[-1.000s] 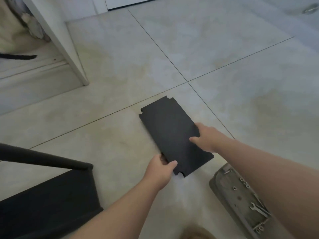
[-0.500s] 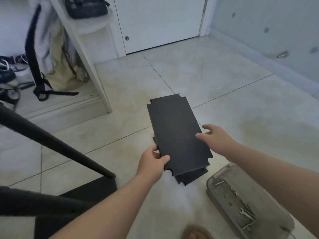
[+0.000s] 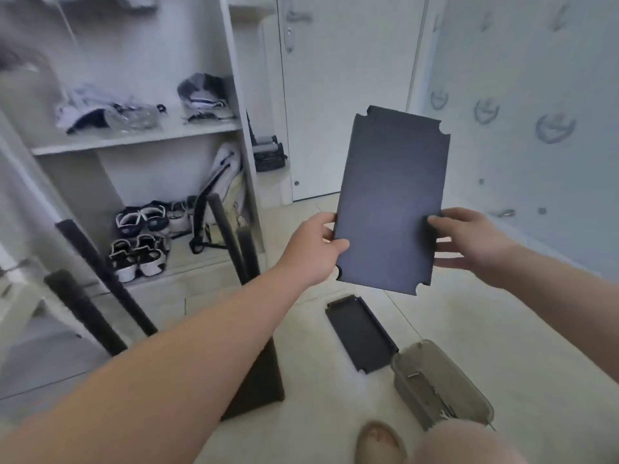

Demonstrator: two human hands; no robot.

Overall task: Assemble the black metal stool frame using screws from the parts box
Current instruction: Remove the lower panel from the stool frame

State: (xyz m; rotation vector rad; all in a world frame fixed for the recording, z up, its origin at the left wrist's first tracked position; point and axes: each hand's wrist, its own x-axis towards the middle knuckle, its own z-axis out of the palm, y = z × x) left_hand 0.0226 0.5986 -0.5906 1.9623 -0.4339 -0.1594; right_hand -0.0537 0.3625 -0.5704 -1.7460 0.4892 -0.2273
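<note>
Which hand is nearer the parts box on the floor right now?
Right. The right hand grips the raised black panel roughly above the parts box; the left hand grips its opposite edge, further left.

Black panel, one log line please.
black panel: held up | left hand: grips left edge | right hand: holds right edge | second panel: on floor
</note>
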